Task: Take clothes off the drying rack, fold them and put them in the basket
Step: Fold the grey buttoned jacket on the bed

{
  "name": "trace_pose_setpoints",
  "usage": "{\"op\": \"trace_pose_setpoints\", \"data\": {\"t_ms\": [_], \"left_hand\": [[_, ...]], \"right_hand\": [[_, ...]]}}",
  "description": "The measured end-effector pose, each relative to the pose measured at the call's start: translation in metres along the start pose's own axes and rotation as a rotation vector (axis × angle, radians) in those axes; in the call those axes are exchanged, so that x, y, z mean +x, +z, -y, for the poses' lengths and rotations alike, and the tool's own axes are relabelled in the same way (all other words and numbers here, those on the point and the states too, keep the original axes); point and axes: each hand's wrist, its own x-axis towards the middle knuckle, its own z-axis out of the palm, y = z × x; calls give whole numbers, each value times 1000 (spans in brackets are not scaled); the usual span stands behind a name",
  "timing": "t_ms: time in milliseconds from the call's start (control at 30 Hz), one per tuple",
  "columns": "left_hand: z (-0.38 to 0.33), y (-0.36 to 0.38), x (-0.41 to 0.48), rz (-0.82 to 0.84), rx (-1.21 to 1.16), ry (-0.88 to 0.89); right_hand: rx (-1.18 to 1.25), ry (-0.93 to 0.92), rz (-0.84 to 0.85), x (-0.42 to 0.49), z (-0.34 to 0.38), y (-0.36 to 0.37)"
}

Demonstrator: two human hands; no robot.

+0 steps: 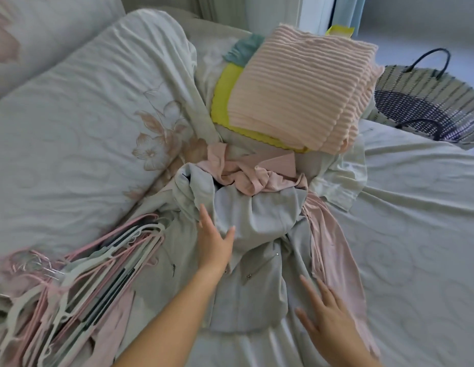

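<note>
Flat, both hands on crumpled grey jacket (253, 234) (ribbed pink stack (304, 86) behind)

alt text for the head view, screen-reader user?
The left hand and right hand lie flat on a grey-blue jacket on a bed. Plastic hangers lie beside it; a folded pile topped by a pink ribbed blanket and a woven basket sit beyond.

I see the hangers (71, 282), left of my left hand (214, 247), blurred and cut by the edge. Beyond my right hand (328, 316), the basket (421, 83) is cut off too.
</note>
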Motion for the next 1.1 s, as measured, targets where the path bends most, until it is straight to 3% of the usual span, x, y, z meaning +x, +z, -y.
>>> {"op": "trace_pose_setpoints", "data": {"t_ms": [167, 267, 367, 500, 633, 733, 800, 900, 1000, 1100], "left_hand": [[-19, -5, 33, 109, 32, -71], [-42, -8, 21, 151, -45, 38], [-63, -8, -6, 162, -133, 187], [-79, -19, -26, 143, -234, 273], [-81, -47, -22, 195, -93, 405], [-81, -75, -13, 88, 122, 658], [-86, -92, -5, 124, 302, 802], [-111, -113, 0, 276, 411, 877], [-133, -132, -7, 248, 433, 985], [-136, -159, -25, 277, 407, 933]], "right_hand": [[35, -41, 64, 8, 29, -6], [27, -31, -23, 13, 60, -15], [77, -16, -161, 31, 106, -24], [203, -24, -525, 58, 136, -44], [178, -119, -695, 65, 126, -82], [160, -183, -693, 50, 121, -117], [140, -271, -714, 37, 121, -140], [73, -414, -749, 15, 123, -173], [15, -492, -775, -8, 128, -201], [29, -444, -801, -30, 128, -228]]}}
